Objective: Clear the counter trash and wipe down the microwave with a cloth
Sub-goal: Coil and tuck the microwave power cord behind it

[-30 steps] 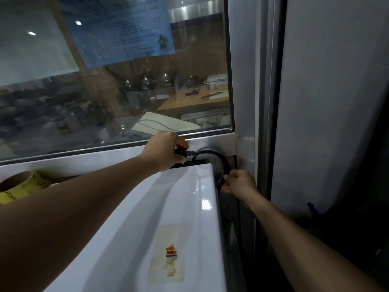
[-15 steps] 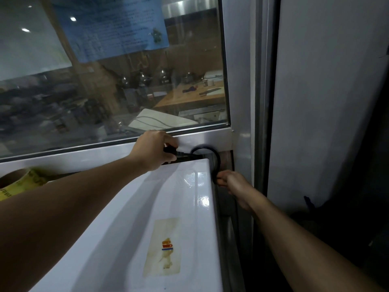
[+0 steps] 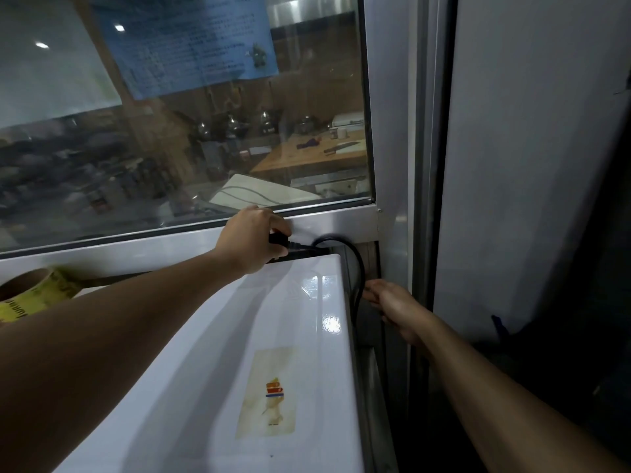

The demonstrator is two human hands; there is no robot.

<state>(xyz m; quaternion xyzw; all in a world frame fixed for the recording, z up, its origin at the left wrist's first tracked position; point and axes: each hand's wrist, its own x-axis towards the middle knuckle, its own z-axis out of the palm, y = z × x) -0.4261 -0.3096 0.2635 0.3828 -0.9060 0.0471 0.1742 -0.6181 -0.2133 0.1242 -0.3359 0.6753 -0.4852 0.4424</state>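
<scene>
The white microwave (image 3: 211, 353) fills the lower middle of the head view, seen from above, with a worn sticker (image 3: 269, 394) on its top. At its back edge my left hand (image 3: 249, 240) grips a black plug (image 3: 278, 238). From the plug a black cable (image 3: 355, 264) loops right and drops down the microwave's right side. My right hand (image 3: 399, 308) is in the narrow gap there, its fingers stretched out towards the cable and touching it. No cloth or trash is in view.
A yellow tape roll (image 3: 34, 295) lies on the microwave's far left. Behind it is a glass window (image 3: 205, 148) in a metal frame with a blue paper notice (image 3: 191, 46) on it. A tall white panel (image 3: 529, 165) closes off the right side.
My right hand has slid down the cable and its pinch has loosened into stretched fingers. The cable loop now hangs lower and longer. My left hand still holds the plug.
</scene>
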